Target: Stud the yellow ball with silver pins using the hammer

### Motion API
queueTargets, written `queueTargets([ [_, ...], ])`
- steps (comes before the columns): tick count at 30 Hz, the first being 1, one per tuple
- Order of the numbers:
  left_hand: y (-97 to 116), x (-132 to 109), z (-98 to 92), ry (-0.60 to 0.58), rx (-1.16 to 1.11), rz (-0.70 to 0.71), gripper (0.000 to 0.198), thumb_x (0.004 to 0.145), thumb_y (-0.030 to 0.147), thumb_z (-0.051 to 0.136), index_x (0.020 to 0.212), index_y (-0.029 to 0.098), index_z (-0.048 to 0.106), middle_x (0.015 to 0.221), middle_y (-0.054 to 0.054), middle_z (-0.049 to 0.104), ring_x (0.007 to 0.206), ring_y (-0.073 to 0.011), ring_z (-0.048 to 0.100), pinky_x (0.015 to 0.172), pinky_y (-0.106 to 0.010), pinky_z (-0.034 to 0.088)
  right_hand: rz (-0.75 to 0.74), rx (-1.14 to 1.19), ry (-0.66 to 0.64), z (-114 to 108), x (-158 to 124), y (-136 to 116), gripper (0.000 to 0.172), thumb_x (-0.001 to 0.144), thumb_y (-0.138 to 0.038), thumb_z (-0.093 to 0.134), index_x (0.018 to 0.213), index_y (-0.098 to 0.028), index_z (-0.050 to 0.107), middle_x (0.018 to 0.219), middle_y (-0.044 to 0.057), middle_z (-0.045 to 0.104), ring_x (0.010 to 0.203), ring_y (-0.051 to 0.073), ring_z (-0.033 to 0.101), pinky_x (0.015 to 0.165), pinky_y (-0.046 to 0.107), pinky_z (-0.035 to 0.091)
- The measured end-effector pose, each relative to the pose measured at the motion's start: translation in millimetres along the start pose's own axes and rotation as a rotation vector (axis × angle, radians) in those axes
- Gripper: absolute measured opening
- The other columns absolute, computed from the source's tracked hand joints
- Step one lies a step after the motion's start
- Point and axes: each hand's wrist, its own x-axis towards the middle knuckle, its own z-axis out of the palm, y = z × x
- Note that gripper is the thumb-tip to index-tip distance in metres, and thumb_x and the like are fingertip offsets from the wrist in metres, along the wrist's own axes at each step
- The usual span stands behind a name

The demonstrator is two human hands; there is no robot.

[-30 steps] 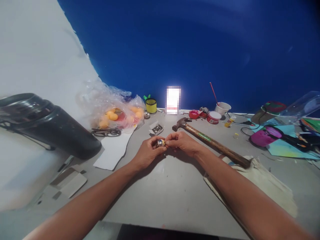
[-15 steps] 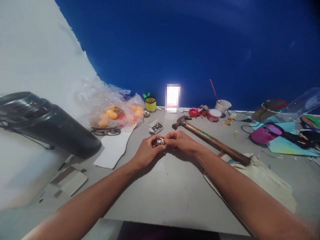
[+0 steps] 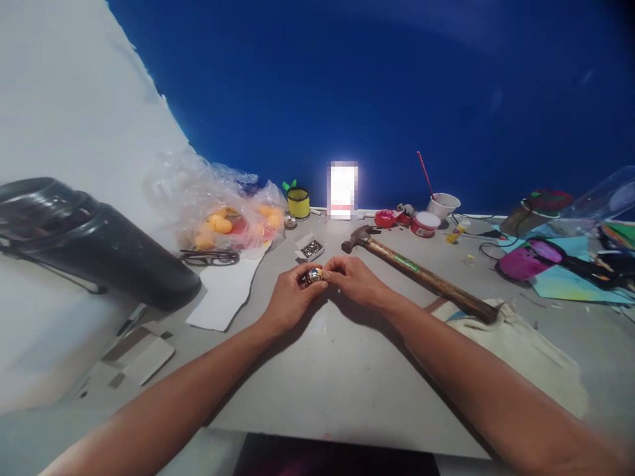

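Note:
My left hand point(image 3: 292, 297) is curled around a small round ball point(image 3: 313, 275) above the middle of the table. Shiny silver metal covers much of the ball, and a patch of yellow shows on its right side. My right hand point(image 3: 350, 277) is pinched against that yellow side; whatever lies between its fingertips is too small to make out. Just beyond my hands stands a small open box point(image 3: 311, 249) of little silver pieces that look like tacks. A claw hammer point(image 3: 417, 270) with a wooden handle lies to the right, its handle end on a pale cloth point(image 3: 526, 360).
A clear plastic bag point(image 3: 198, 198) of yellow-orange balls, eyeglasses point(image 3: 211, 258), white paper point(image 3: 225, 297) and a big black cylinder point(image 3: 119, 244) are on the left. Along the back are a yellow pot point(image 3: 298, 203), a red-and-white jar point(image 3: 424, 225) and a white cup point(image 3: 444, 206). A magenta cup point(image 3: 528, 261) lies right.
The ball stays in my left hand, with my right fingertips still pinched at its yellow side. Both hands shift only slightly, and the view tilts a little.

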Motion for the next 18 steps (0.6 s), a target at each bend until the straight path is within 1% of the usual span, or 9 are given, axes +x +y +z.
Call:
queueTargets([
  [5,4.5,-2.9,3.8,0.046,-0.072,-0.001,0.024,0.07,0.027,0.076,0.093,0.018,0.075,0.063,0.002,0.06,0.056,-0.0128,0.051,0.055,-0.027,0.045,-0.012,-0.051,0.12,12.2,-2.7,-4.8,0.014,0.084,-0.027,0.062,0.071,-0.021,0.062,0.073,0.0,0.064,0.072,0.016,0.055,0.069,0.029,0.041],
  [7,5.2,-4.0,5.7,0.054,-0.098,-0.01,0.024,0.069,0.026,0.076,0.092,0.018,0.074,0.063,0.003,0.06,0.057,-0.0124,0.051,0.054,-0.026,0.046,0.005,-0.06,0.136,14.2,-3.6,-7.5,0.011,0.083,-0.023,0.061,0.072,-0.021,0.063,0.074,0.0,0.065,0.073,0.017,0.057,0.07,0.029,0.042],
  [10,3.9,-4.4,7.4,0.046,-0.133,-0.021,0.025,0.069,0.025,0.076,0.093,0.018,0.073,0.063,0.003,0.06,0.056,-0.012,0.052,0.055,-0.027,0.049,0.024,-0.038,0.123,14.4,-4.4,-9.5,0.01,0.081,-0.019,0.06,0.072,-0.021,0.063,0.074,0.0,0.066,0.071,0.016,0.058,0.068,0.028,0.043],
  [13,0.1,-1.8,6.4,-0.019,-0.195,-0.056,0.031,0.071,0.025,0.077,0.1,0.016,0.071,0.062,0.002,0.061,0.055,-0.0138,0.057,0.056,-0.029,0.051,0.013,0.049,0.067,11.0,-4.2,-8.2,0.01,0.083,-0.023,0.061,0.074,-0.021,0.063,0.07,0.0,0.065,0.065,0.016,0.057,0.064,0.028,0.043],
  [15,-2.7,1.4,4.5,-0.087,-0.253,-0.085,0.038,0.073,0.027,0.08,0.107,0.013,0.07,0.063,0.0,0.063,0.055,-0.0151,0.06,0.056,-0.03,0.052,0.003,0.083,0.013,5.1,-2.4,-6.4,0.009,0.085,-0.028,0.061,0.081,-0.02,0.065,0.07,0.0,0.065,0.062,0.015,0.057,0.061,0.028,0.043],
  [17,-4.6,4.6,2.5,-0.148,-0.319,-0.124,0.047,0.072,0.03,0.084,0.113,0.012,0.069,0.068,-0.002,0.066,0.056,-0.0151,0.061,0.055,-0.03,0.052,-0.008,0.05,-0.006,-5.5,0.8,-4.9,0.013,0.087,-0.029,0.06,0.092,-0.02,0.068,0.073,0.002,0.068,0.062,0.016,0.058,0.062,0.029,0.044],
  [18,-4.9,5.8,1.8,-0.163,-0.358,-0.147,0.05,0.072,0.031,0.086,0.115,0.011,0.069,0.073,-0.004,0.068,0.057,-0.0143,0.061,0.055,-0.03,0.052,-0.015,-0.004,0.022,-12.8,2.8,-4.2,0.015,0.089,-0.029,0.059,0.096,-0.019,0.069,0.075,0.002,0.07,0.063,0.016,0.059,0.063,0.029,0.045],
])
